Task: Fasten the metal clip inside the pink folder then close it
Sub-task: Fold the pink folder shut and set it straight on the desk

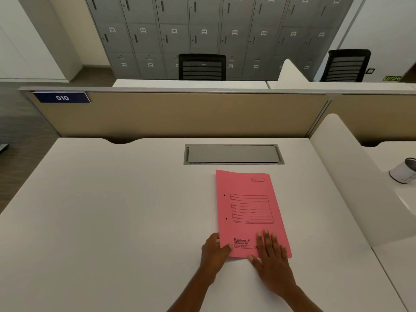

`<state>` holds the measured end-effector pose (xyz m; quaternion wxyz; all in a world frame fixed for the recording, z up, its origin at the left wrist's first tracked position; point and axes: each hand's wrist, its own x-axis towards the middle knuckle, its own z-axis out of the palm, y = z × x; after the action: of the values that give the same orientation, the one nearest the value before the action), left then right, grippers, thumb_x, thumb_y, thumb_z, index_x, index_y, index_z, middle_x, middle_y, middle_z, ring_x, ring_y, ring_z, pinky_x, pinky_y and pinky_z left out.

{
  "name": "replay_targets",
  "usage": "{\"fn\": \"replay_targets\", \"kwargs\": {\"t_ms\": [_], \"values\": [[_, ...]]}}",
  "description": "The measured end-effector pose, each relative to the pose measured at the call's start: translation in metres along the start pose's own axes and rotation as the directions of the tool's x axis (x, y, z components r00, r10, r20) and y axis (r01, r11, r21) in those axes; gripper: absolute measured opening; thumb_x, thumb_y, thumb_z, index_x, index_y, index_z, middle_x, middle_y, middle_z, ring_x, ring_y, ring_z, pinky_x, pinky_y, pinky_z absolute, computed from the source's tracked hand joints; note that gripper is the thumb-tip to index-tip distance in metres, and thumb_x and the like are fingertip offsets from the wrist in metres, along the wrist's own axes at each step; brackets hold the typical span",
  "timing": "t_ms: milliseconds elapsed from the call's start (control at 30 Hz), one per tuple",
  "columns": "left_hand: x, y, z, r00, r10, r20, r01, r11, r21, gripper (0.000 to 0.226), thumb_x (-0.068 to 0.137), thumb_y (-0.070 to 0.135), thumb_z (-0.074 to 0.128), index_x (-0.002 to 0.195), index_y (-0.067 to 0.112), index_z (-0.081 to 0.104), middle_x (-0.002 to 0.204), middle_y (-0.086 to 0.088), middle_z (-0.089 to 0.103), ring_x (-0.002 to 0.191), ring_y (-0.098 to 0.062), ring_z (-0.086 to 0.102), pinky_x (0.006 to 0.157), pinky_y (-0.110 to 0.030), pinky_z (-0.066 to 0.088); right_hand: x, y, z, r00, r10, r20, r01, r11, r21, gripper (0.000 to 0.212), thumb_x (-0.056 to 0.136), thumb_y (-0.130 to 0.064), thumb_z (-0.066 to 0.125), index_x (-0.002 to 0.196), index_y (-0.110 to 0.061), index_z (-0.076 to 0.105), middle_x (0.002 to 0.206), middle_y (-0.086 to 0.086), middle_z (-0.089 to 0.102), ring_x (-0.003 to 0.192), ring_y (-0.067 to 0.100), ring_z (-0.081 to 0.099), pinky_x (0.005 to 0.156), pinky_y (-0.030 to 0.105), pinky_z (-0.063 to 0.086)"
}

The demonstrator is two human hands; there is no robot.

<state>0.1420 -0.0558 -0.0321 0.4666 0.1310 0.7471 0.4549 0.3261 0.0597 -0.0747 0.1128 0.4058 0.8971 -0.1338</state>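
Note:
The pink folder (249,210) lies closed and flat on the white desk (112,210), its printed front cover up and its spine on the left, with two small holes near that edge. The metal clip is hidden inside. My left hand (212,251) grips the folder's near left corner, thumb on top of the cover. My right hand (271,255) rests flat on the near right part of the cover, fingers spread.
A grey cable flap (233,154) is set into the desk just beyond the folder. A beige partition (180,113) bounds the far edge and a white divider (351,176) the right side. A small white can (404,171) stands on the neighbouring desk.

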Motion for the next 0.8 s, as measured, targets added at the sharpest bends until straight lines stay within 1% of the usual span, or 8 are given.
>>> {"fn": "replay_targets", "kwargs": {"t_ms": [133, 200, 300, 400, 533, 667, 733, 800], "values": [[-0.004, -0.008, 0.007, 0.999, -0.023, -0.03, 0.019, 0.994, -0.112, 0.036, 0.096, 0.004, 0.061, 0.124, 0.026, 0.058, 0.121, -0.002, 0.075, 0.094, -0.02, 0.08, 0.069, -0.028, 0.068, 0.0, 0.0, 0.004, 1.0, -0.015, 0.015, 0.015, 1.0, 0.0, 0.104, 0.092, -0.08, -0.009, 0.164, -0.009, 0.013, 0.173, 0.014, 0.01, 0.16, 0.04, 0.01, 0.126, 0.058, 0.009], [-0.006, -0.008, 0.007, 0.999, -0.017, -0.049, 0.01, 0.99, -0.14, 0.038, 0.097, 0.006, 0.061, 0.125, 0.032, 0.058, 0.116, 0.0, 0.078, 0.085, -0.022, 0.082, 0.066, -0.029, 0.068, 0.001, -0.002, 0.002, 1.0, -0.004, 0.006, 0.004, 1.0, 0.013, 0.099, 0.095, -0.078, 0.0, 0.164, -0.008, 0.014, 0.173, 0.014, 0.01, 0.16, 0.041, 0.013, 0.126, 0.058, 0.009], [-0.009, -0.007, 0.004, 0.997, 0.022, -0.07, -0.032, 0.987, -0.16, 0.037, 0.099, 0.014, 0.06, 0.12, 0.044, 0.056, 0.102, 0.006, 0.082, 0.076, -0.02, 0.083, 0.064, -0.031, 0.068, 0.002, -0.004, 0.002, 0.999, 0.034, 0.035, -0.037, 0.995, 0.088, 0.092, 0.101, -0.073, 0.022, 0.163, -0.015, -0.015, 0.173, 0.004, -0.018, 0.164, 0.029, -0.01, 0.13, 0.052, -0.003], [-0.012, -0.007, -0.007, 0.994, 0.04, -0.104, -0.06, 0.98, -0.191, 0.033, 0.1, 0.019, 0.058, 0.116, 0.048, 0.059, 0.088, 0.009, 0.084, 0.071, -0.022, 0.082, 0.066, -0.035, 0.069, 0.004, -0.01, -0.005, 0.998, 0.062, -0.003, -0.057, 0.939, 0.34, 0.089, 0.104, -0.052, 0.056, 0.168, -0.017, 0.005, 0.178, -0.002, 0.002, 0.166, 0.021, 0.005, 0.133, 0.047, 0.017], [-0.013, -0.004, -0.041, 0.989, 0.072, -0.127, -0.102, 0.965, -0.242, 0.034, 0.1, 0.014, 0.062, 0.121, 0.041, 0.062, 0.091, -0.001, 0.085, 0.075, -0.032, 0.082, 0.077, -0.049, 0.07, 0.009, -0.029, -0.029, 0.973, 0.213, -0.095, -0.098, 0.744, 0.661, 0.057, 0.1, -0.033, 0.068, 0.15, -0.017, 0.044, 0.155, 0.008, 0.051, 0.134, 0.022, 0.055, 0.105, 0.045, 0.057], [-0.01, 0.005, -0.085, 0.972, 0.165, -0.167, -0.206, 0.941, -0.269, 0.043, 0.102, 0.006, 0.062, 0.13, 0.038, 0.058, 0.094, -0.009, 0.085, 0.084, -0.042, 0.08, 0.081, -0.052, 0.069, 0.026, -0.042, -0.05, 0.924, 0.378, 0.046, -0.25, 0.51, 0.823, 0.074, 0.097, -0.035, 0.075, 0.16, -0.018, 0.038, 0.151, 0.009, 0.057, 0.126, 0.027, 0.063, 0.104, 0.047, 0.056], [-0.007, 0.007, -0.108, 0.959, 0.213, -0.186, -0.259, 0.926, -0.275, 0.044, 0.103, 0.005, 0.063, 0.136, 0.033, 0.056, 0.096, -0.012, 0.084, 0.084, -0.044, 0.079, 0.08, -0.051, 0.069, 0.038, -0.054, -0.059, 0.924, 0.341, 0.172, -0.283, 0.309, 0.908, 0.072, 0.096, -0.034, 0.077, 0.157, -0.02, 0.043, 0.143, 0.006, 0.063, 0.117, 0.024, 0.068, 0.096, 0.045, 0.061], [-0.002, 0.007, -0.13, 0.947, 0.251, -0.199, -0.3, 0.915, -0.27, 0.045, 0.102, 0.007, 0.065, 0.141, 0.028, 0.055, 0.097, -0.015, 0.084, 0.085, -0.044, 0.079, 0.078, -0.047, 0.069, 0.05, -0.069, -0.066, 0.934, 0.284, 0.217, -0.286, 0.23, 0.93, 0.064, 0.097, -0.03, 0.077, 0.153, -0.017, 0.049, 0.137, 0.004, 0.066, 0.114, 0.022, 0.07, 0.093, 0.043, 0.063]]}}
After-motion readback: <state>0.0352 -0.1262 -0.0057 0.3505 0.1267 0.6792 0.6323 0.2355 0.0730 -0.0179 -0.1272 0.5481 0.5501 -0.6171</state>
